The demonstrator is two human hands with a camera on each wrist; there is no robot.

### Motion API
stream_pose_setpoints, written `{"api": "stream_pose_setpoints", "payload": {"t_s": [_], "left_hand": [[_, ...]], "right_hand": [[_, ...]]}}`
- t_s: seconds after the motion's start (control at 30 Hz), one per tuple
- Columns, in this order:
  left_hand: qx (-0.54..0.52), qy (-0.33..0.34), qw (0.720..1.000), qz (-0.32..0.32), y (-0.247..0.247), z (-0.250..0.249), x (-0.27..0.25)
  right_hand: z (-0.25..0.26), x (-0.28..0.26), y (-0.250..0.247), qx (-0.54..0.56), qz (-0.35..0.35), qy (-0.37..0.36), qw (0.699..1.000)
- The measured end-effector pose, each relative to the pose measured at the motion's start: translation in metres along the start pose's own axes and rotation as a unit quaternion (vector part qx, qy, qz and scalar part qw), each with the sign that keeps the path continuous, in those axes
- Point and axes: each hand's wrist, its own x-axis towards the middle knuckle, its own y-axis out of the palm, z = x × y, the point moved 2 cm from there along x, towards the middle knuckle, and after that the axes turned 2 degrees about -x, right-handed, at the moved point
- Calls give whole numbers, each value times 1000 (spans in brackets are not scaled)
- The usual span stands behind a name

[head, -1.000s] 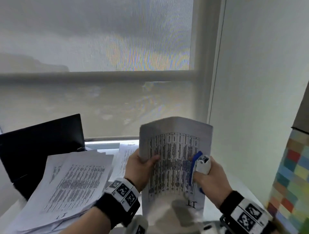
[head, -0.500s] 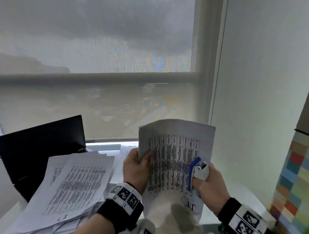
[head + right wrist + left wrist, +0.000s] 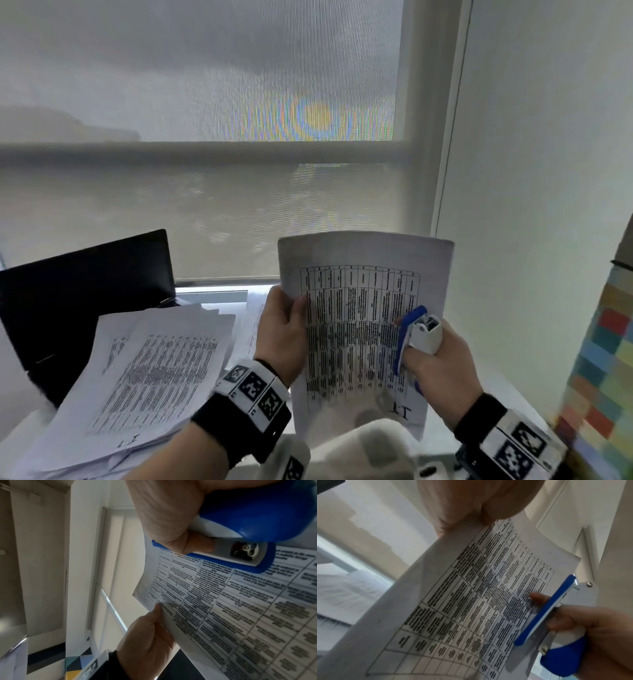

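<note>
A printed sheet with a dense table [image 3: 356,329] stands upright in front of me, bowed a little. My left hand [image 3: 284,332] pinches its left edge, thumb on the printed face. My right hand [image 3: 442,363] grips a blue and white stapler [image 3: 416,334] against the sheet's right edge, one fingertip on the paper. From the left wrist the sheet [image 3: 471,601] runs slantwise with the stapler [image 3: 549,609] at its right. In the right wrist view the stapler [image 3: 240,536] lies over the sheet [image 3: 240,615], and the left hand [image 3: 147,635] holds the far edge.
A loose pile of printed pages [image 3: 144,383] lies on the desk at left, partly over a black laptop [image 3: 78,291]. Behind is a window with a mesh blind [image 3: 205,192]. A white wall [image 3: 548,205] is at right, a multicoloured panel [image 3: 603,377] at far right.
The sheet and both hands have kept nearly the same place. My left thumb has slid up and toward the sheet's left edge. The stapler stays at the right edge.
</note>
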Motion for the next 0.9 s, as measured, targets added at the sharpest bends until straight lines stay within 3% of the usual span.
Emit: {"api": "stream_pose_setpoints", "payload": {"t_s": [0.13, 0.4, 0.5, 0.67, 0.9], "left_hand": [[16, -33, 999, 20, 4, 4, -8], [44, -35, 998, 9, 0, 2, -5], [52, -23, 998, 18, -1, -3, -6], [73, -10, 996, 48, 5, -10, -12], [59, -8, 994, 87, 24, -11, -23]], "right_hand": [[-10, -2, 5, -29, -3, 14, 999], [-6, 20, -4, -44, -27, 1, 999], [13, 43, -21, -37, -92, -38, 994], [79, 66, -45, 34, -194, -171, 965], [136, 59, -24, 12, -136, -314, 940]]}}
